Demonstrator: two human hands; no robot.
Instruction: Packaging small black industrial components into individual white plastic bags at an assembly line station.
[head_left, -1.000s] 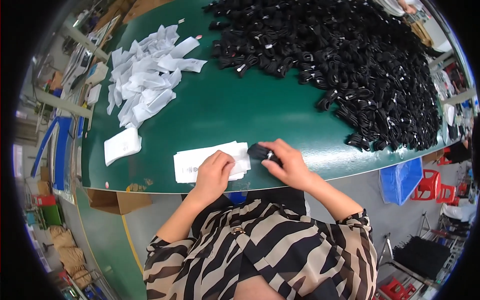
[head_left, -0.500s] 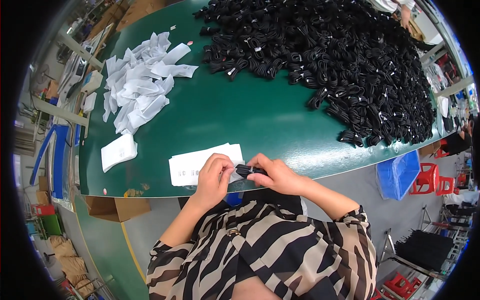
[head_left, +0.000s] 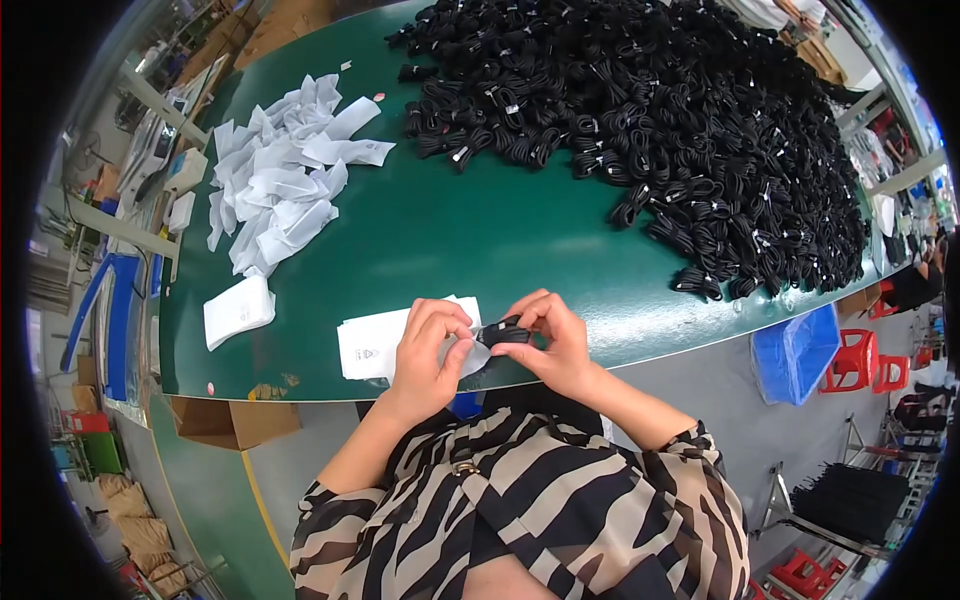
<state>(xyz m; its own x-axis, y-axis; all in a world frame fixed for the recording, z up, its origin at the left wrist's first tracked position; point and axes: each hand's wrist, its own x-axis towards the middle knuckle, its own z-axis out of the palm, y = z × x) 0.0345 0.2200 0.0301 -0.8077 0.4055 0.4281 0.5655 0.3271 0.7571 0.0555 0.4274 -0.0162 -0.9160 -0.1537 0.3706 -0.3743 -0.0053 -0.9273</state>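
Close to the table's front edge, my left hand (head_left: 433,352) pinches a white translucent bag (head_left: 474,360) by its mouth. My right hand (head_left: 549,341) is closed around a coiled black cable (head_left: 505,333), whose left end is at the bag's opening. How far the cable sits inside is partly hidden by my fingers. A stack of flat white bags (head_left: 365,345) with small printing lies beside and partly beneath my left hand.
A large heap of coiled black cables (head_left: 640,110) covers the far right of the green table (head_left: 450,225). Filled white bags (head_left: 285,165) are piled at the left, with another white stack (head_left: 239,312) nearer me. A blue bin (head_left: 796,350) stands off the right edge.
My right hand has shifted its grip, with its fingers raised and more bent around the cable. The white bag hangs more visibly below my left fingers, and the stack's top face looks different.
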